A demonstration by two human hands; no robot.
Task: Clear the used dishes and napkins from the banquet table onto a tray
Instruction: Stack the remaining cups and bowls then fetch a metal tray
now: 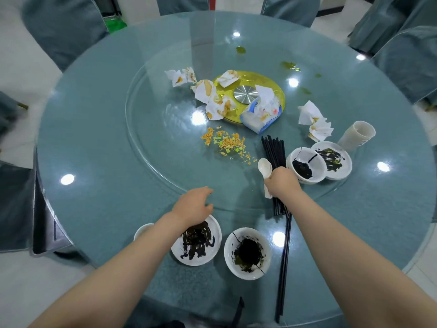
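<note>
A round glass-topped worktop (94, 143) carries crumpled stained napkins (210, 95) near its centre and smeared white bowls (247, 253). Of the hands, the right hand (282, 182) grasps a white spoon (265, 168) and black chopsticks (274, 150); the left hand (194, 205) hovers relaxed over a smeared plate (196, 245).

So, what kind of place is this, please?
Most likely a restaurant banquet room after a meal. A large round table carries a glass turntable, chairs in fabric covers ring it, and soiled napkins, bowls and black chopsticks remain.
</note>
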